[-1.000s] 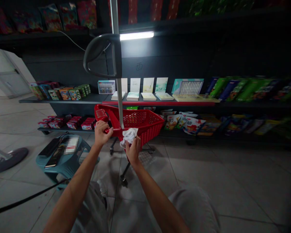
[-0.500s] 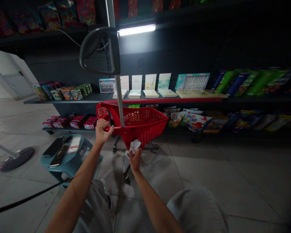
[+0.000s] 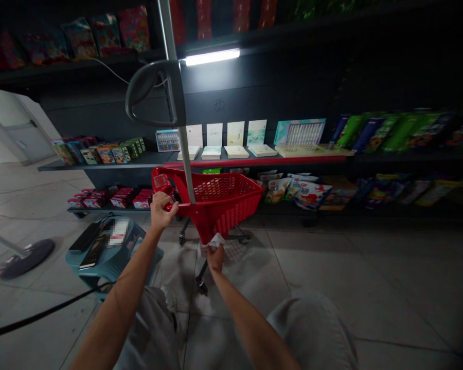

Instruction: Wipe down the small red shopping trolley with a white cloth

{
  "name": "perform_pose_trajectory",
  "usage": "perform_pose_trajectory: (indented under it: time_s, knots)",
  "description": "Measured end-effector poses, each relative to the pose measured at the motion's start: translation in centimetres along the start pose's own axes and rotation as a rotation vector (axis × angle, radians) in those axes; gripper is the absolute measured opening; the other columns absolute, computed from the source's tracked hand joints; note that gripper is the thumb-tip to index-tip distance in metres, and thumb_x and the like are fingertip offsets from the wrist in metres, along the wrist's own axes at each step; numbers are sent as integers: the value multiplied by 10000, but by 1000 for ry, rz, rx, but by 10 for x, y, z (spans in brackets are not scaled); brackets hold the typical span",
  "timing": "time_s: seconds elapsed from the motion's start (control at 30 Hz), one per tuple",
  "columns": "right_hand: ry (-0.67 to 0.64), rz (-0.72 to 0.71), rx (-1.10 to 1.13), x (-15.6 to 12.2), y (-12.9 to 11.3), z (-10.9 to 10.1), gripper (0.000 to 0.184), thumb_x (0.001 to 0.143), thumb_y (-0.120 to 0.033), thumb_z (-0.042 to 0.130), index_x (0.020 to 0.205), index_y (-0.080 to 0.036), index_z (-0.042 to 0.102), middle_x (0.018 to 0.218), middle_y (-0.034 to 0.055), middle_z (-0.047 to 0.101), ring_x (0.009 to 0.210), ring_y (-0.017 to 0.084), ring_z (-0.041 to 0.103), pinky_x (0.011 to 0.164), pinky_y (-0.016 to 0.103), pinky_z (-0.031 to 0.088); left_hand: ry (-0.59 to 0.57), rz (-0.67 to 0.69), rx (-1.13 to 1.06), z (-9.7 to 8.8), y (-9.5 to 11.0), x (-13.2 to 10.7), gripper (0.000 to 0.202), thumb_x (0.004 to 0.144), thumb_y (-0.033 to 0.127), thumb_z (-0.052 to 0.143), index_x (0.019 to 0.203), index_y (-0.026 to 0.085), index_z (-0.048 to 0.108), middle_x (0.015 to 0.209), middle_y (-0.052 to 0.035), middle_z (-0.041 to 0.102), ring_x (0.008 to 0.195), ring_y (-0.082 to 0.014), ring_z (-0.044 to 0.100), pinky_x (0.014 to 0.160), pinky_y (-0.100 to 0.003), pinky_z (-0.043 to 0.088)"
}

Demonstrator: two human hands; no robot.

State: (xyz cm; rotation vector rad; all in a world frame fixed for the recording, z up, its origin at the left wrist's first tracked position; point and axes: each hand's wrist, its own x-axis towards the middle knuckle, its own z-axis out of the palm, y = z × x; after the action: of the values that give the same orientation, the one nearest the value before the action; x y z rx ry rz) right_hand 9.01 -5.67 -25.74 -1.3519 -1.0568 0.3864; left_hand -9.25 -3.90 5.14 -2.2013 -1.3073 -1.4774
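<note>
My left hand (image 3: pixel 162 210) grips the near rim of a red plastic shopping basket (image 3: pixel 226 200) beside its red handle block. The basket rides on a wheeled frame, and a metal pole (image 3: pixel 181 159) rises from it to a black loop handle (image 3: pixel 173 92). My right hand (image 3: pixel 216 258) is shut on a white cloth (image 3: pixel 212 245), pressing it against the basket's lower corner. The cloth is mostly hidden by my fingers and the basket.
A teal plastic stool (image 3: pixel 111 262) at left holds a phone and other flat items. A black cable (image 3: pixel 38 313) crosses the tile floor near a round black stand base (image 3: pixel 26 258). Dark shelves (image 3: pixel 254 162) of cards and packets run ahead.
My right hand and the cloth have slid down the basket's side to its lower corner. My left hand stays on the rim, and the view has shifted slightly.
</note>
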Motion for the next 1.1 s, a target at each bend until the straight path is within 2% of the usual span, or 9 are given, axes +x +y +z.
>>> perform_pose_trajectory:
  time_s: [0.07, 0.13, 0.23, 0.4, 0.53, 0.63, 0.77, 0.97, 1.1]
  knots:
    - [13, 34, 39, 14, -17, -3, 441, 851, -497, 547, 1140, -164, 550, 1032, 156, 686, 960, 302, 680, 845, 451, 558, 3, 5, -1, 0, -1, 0, 349, 874, 443, 579, 612, 254, 447, 636, -14, 521, 734, -216, 539, 896, -444, 465]
    - [40, 38, 78, 33, -44, -8, 507, 895, -515, 542, 1235, -138, 547, 1193, 212, 662, 1120, 313, 647, 973, 475, 523, 12, 5, -5, 1, -3, 0, 362, 885, 449, 573, 608, 255, 444, 632, -16, 520, 725, -217, 535, 888, -447, 467]
    - [76, -90, 61, 68, -100, -19, 539, 967, -532, 508, 1316, -123, 540, 1344, 249, 594, 1299, 329, 553, 1091, 498, 443, 33, -11, -12, 4, -4, 1, 402, 929, 444, 543, 592, 255, 431, 625, -23, 515, 709, -215, 527, 881, -451, 465]
    - [-25, -434, 18, 113, -193, -37, 340, 1051, -463, 472, 1176, -178, 611, 1233, 172, 636, 1214, 290, 547, 1089, 459, 427, 42, -7, -7, 5, -4, 1, 426, 950, 458, 499, 588, 257, 400, 612, -18, 465, 690, -213, 506, 869, -448, 469]
    - [-142, -656, 51, 127, -236, -37, 270, 1073, -405, 464, 1150, -191, 610, 1205, 148, 646, 1161, 265, 557, 1045, 415, 449, 44, -1, -22, 3, -8, -2, 399, 959, 454, 487, 615, 258, 444, 670, -42, 533, 745, -226, 547, 874, -454, 479]
    - [-217, -722, 2, 129, -246, -26, 252, 1085, -364, 420, 1094, -197, 607, 1142, 138, 649, 1125, 259, 572, 1020, 397, 455, 57, -35, -16, 3, -14, -7, 381, 966, 454, 474, 643, 253, 500, 763, -71, 599, 841, -244, 591, 880, -455, 493]
    - [-328, -716, -97, 131, -238, -13, 249, 1089, -307, 391, 1002, -196, 597, 972, 97, 650, 965, 240, 591, 938, 365, 469, 159, -83, -15, 4, -21, -13, 367, 981, 440, 442, 687, 239, 529, 864, -89, 629, 942, -251, 607, 903, -439, 506]
    - [-557, -758, -210, 143, -220, -17, 135, 1063, -268, 504, 1117, -207, 611, 1124, 102, 664, 1063, 239, 610, 956, 331, 467, 227, -41, -28, -8, -40, -13, 350, 1027, 401, 392, 788, 219, 572, 935, -85, 658, 1084, -243, 625, 1040, -414, 480]
    - [-561, -702, -297, 154, -200, -25, 152, 1038, -214, 539, 1163, -178, 618, 1150, 111, 674, 1072, 243, 620, 962, 335, 469, 246, -91, 59, -16, -52, -14, 348, 1049, 358, 336, 869, 215, 597, 1063, -109, 689, 1188, -242, 611, 1095, -405, 444]
